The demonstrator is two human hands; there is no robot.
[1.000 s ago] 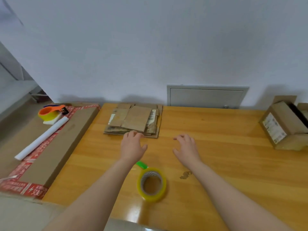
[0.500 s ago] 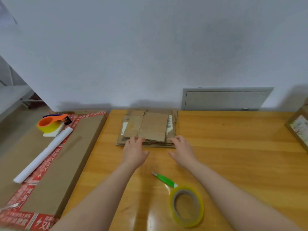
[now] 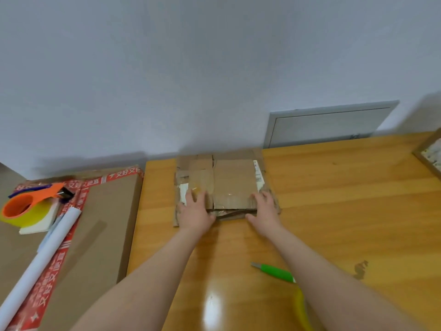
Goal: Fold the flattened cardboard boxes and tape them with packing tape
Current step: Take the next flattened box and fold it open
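Nearest to me, a yellow roll of clear packing tape (image 3: 302,309) peeks out from under my right forearm at the bottom of the view, mostly hidden. Just beyond it a green-handled utility knife (image 3: 274,272) lies on the glossy orange-brown wooden table (image 3: 346,211), its grey tip pointing left, and a dark smudge marks the wood off to the right.

Both my arms reach forward to the stack of flattened brown cardboard boxes (image 3: 232,182), which lies at the table's far edge, close to the wall. My left hand (image 3: 194,211) rests flat on the stack's near left part, with the fingers straight and together and the thumb spread out along the near edge. My right hand (image 3: 263,210) lies on the near right part, its fingers extended over the top sheet and its thumb spread towards the left against the near edge. Neither hand pinches a sheet as far as I can see.

On the left, beside the table, a large flat cardboard carton edged with red printed tape (image 3: 102,223) carries a long white paper roll (image 3: 40,254) and an orange tape dispenser loaded with yellow tape (image 3: 26,207) on a white block. At the right edge a corner of another cardboard box (image 3: 430,154) shows. Behind the table a grey metal access panel (image 3: 329,123) is set in the pale wall.
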